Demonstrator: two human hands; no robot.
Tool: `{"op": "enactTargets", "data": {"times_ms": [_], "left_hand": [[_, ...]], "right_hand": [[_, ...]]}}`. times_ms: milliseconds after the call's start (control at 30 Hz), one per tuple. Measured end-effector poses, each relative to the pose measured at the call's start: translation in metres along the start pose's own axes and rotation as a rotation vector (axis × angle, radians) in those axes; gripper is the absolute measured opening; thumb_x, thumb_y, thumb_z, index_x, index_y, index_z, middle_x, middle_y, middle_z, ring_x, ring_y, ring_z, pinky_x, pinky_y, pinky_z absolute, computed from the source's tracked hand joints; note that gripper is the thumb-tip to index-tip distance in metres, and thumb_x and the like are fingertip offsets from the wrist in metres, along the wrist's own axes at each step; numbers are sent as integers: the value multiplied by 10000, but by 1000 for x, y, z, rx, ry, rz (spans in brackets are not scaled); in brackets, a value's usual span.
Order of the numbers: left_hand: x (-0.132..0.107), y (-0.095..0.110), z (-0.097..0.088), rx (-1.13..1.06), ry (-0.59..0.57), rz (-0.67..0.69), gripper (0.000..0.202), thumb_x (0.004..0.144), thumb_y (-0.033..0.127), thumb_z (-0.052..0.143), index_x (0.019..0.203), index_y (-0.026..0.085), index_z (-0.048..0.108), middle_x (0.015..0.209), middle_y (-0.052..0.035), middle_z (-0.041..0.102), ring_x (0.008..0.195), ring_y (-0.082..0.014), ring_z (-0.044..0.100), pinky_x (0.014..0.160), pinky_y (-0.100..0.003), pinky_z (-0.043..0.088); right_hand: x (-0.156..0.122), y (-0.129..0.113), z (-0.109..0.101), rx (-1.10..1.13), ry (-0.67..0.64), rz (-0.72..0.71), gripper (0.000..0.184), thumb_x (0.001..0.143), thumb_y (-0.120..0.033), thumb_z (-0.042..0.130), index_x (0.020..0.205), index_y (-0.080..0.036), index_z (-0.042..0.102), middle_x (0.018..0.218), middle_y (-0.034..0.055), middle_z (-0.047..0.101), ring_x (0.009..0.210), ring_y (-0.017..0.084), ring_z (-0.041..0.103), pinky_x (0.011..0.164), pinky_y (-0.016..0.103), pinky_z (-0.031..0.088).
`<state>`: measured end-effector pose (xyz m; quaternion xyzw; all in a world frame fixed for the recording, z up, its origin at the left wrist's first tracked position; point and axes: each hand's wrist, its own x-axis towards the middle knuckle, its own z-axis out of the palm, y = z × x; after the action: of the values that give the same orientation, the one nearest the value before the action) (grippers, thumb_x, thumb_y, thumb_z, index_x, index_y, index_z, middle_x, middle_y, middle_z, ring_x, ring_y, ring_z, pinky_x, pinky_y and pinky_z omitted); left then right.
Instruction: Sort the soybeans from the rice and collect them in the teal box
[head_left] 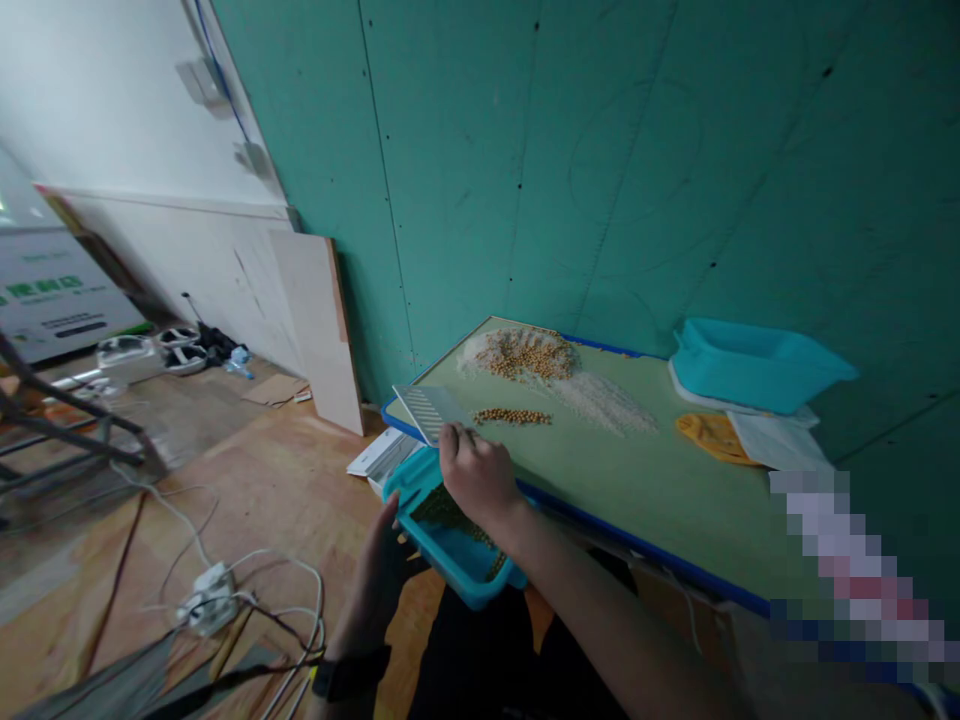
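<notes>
My right hand (480,475) is closed on a pale, flat slotted scoop (431,408), held tilted at the table's near left edge. Just below that edge, my left hand (384,560) grips the left side of a turquoise plastic bin (466,590). Small dark greenish grains (441,507) lie inside the bin, partly hidden by my right hand. On the tabletop (660,490), a short row of yellow soybeans (513,416) sits to the right of the scoop. Behind it is a larger soybean heap (529,355), mixed with and bordered by white rice-like grains (607,400).
A second turquoise bin (757,365) stands at the table's back right, beside a yellow cloth-like item (712,437) and white sheet (780,440). The green wall (525,150) rises behind. On the floor at left lie a power strip (210,598) and loose cables.
</notes>
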<state>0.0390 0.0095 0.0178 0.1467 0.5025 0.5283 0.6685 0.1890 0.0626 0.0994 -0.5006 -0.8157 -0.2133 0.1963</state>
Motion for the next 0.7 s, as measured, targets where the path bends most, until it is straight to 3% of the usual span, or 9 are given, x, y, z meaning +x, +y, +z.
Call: {"op": "enactTargets", "data": {"times_ms": [267,467,700], "left_hand": [[6,-6,-2,32,-35,32,444,803,576,693,1067,219,706,886,-38,747,771,-250,712,668,-375,587],[12,-12,-6,36,-47,15,544,831,567,655,1260,233,648,1023,-76,752,860,-273,716,700,-403,596],[9,-7,3,75,-40,-51,587,810,594,664,1241,196,684,1104,-117,757,905,-294,724,683,-397,589]], "right_hand": [[-13,10,-10,-131,-119,131,345,974,-43,374,1181,1,646,1043,247,744,835,256,751,598,301,586],[-27,40,-15,-157,-151,180,326,981,-54,382,1185,-39,635,1075,210,748,860,243,747,614,295,564],[-47,71,-16,-140,-45,221,287,960,-45,451,1115,-110,684,997,133,781,798,200,745,589,262,456]]}}
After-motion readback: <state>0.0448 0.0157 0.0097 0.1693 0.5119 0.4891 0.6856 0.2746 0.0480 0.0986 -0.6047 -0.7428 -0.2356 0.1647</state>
